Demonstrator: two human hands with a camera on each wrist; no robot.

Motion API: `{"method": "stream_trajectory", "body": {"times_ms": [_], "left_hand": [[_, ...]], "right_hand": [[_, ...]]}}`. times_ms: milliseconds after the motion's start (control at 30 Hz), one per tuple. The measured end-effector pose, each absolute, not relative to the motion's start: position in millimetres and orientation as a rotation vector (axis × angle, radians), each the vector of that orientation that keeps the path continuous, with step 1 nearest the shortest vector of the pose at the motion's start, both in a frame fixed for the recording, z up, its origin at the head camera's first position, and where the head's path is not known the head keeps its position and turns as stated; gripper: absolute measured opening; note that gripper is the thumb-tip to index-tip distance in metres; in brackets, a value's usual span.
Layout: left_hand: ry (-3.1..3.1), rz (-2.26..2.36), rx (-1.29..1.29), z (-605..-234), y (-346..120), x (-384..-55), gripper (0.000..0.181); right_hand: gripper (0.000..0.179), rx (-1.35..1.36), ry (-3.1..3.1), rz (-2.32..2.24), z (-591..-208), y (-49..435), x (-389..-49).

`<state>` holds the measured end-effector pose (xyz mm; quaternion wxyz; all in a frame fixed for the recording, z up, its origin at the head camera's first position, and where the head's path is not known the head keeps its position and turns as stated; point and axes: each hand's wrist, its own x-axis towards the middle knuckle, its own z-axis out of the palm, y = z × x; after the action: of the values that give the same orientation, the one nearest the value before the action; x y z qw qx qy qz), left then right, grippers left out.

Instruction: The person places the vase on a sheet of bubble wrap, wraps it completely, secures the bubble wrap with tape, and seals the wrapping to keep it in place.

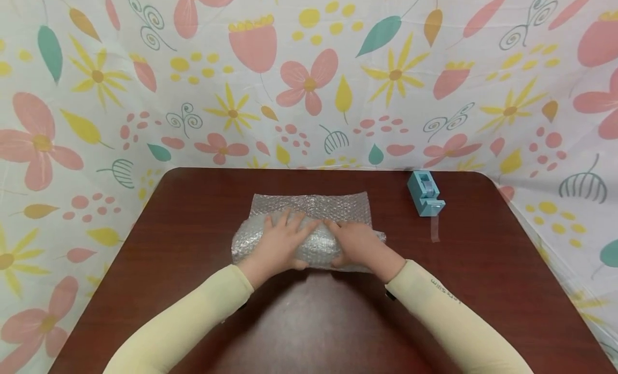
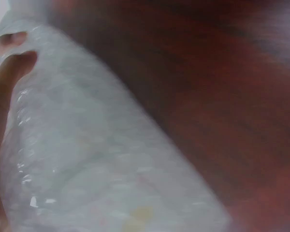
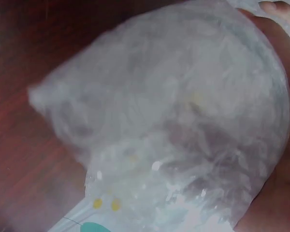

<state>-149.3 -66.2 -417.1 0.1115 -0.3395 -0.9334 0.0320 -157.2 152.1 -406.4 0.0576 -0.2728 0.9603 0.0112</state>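
A bulky roll of bubble wrap [image 1: 316, 248] lies across the middle of the table, and a flat stretch of the same sheet [image 1: 311, 203] extends from its far side. My left hand [image 1: 280, 242] grips the roll left of centre, fingers spread over the top and thumb on the near side. Close beside it, my right hand [image 1: 359, 245] holds the right part in the same way. The left wrist view shows the wrap's [image 2: 92, 125] loose edge against the table. In the right wrist view, the roll's end [image 3: 135, 72] looks blurred and crumpled. What lies inside is hidden.
A light blue tape dispenser [image 1: 419, 189] stands at the back right of the dark red table [image 1: 193, 202], with a strip of clear tape [image 1: 435, 230] hanging from it onto the tabletop. A flower-patterned cloth [image 1: 309, 127] rises behind the table and along its sides.
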Motion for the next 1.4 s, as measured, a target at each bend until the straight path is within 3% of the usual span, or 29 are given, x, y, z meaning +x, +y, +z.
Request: {"method": "stream_trajectory", "body": {"times_ms": [333, 633, 1400], "left_hand": [[-2.582, 0.307, -0.926, -426, -79, -137, 0.119], [-2.502, 0.389, -0.864, -438, -82, -129, 0.116], [-2.468, 0.09, -0.958, -441, -81, -150, 0.108]], "right_hand": [[0.099, -0.808, 2.85, 0.004, -402, 149, -158], [0.099, -0.818, 2.823, -0.028, -402, 148, -161], [0.096, -0.825, 2.808, -0.18, -398, 159, -172]]}}
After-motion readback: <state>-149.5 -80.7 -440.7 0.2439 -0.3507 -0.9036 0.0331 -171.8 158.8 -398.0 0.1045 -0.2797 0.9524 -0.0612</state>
